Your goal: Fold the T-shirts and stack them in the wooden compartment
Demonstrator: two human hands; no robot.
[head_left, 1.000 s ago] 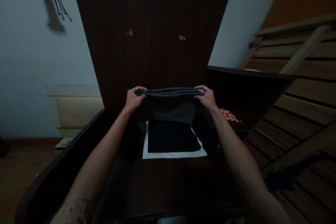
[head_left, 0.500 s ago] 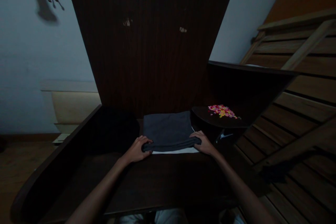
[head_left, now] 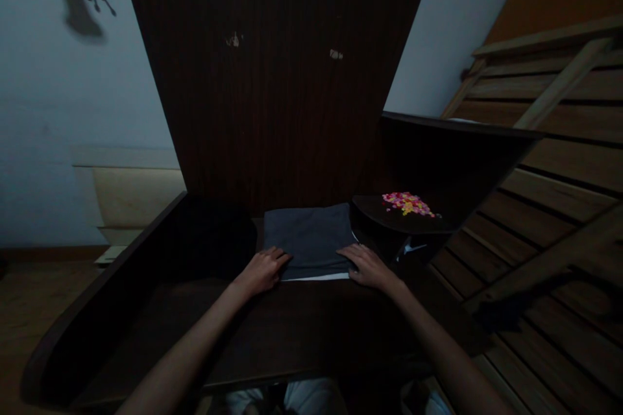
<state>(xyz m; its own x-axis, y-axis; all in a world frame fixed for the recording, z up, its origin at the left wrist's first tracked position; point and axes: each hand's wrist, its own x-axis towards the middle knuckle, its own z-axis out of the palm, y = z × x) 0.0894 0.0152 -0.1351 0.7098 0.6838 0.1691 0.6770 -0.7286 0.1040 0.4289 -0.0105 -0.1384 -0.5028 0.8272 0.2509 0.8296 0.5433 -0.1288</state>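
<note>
A dark grey folded cloth lies flat on the dark wooden desk in front of me. Along its near edge a thin white layer peeks out from underneath; its kind is unclear. My left hand rests on the cloth's near left corner, fingers stretched out over the fabric. On the near right corner lies my right hand, its fingers also extended flat. Neither hand grips anything. The cloth's near corners are partly covered by my hands.
A small corner shelf at right bears a pile of colourful small pieces. A black, soft-looking item sits at left. A tall dark panel rises behind the desk, and wooden slats stand at right.
The rolled near edge of the cloth now lies flat. Both hands have let go of that edge, moved slightly inward and spread their fingers on top.
</note>
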